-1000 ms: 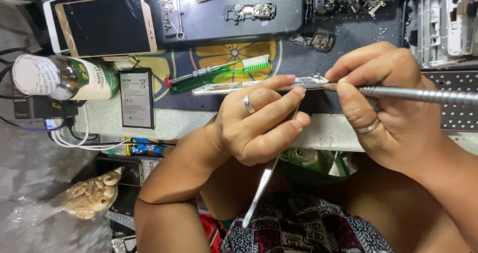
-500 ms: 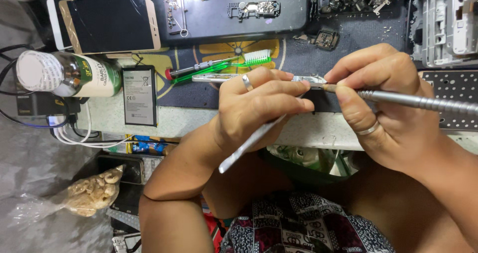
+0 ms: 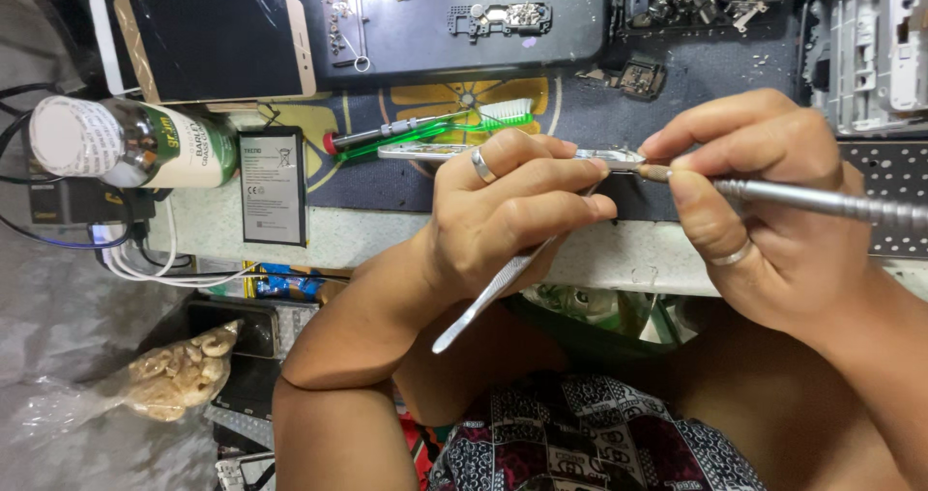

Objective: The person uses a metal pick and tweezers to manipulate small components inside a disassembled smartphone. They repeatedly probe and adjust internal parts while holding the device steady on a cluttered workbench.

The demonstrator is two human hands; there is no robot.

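Observation:
My left hand (image 3: 503, 211) grips a thin silver phone frame (image 3: 425, 151) held edge-on over the mat, with steel tweezers (image 3: 488, 293) tucked under its fingers and pointing down toward my lap. My right hand (image 3: 764, 211) pinches a metal hot-air nozzle tool (image 3: 822, 201), its tip touching the right end of the frame. Each hand wears a ring.
On the dark work mat (image 3: 580, 104) lie a green toothbrush (image 3: 454, 124) and a red-tipped screwdriver (image 3: 387, 131). A phone battery (image 3: 273, 187), a white-capped green bottle (image 3: 135, 143) and two phones (image 3: 213, 37) sit left. Circuit parts (image 3: 503, 15) lie at the back. A bag of nuts (image 3: 174, 380) rests below.
The tweezers in my left hand swung from pointing straight down to slanting down-left. Both hands stayed at the frame, shifting slightly lower.

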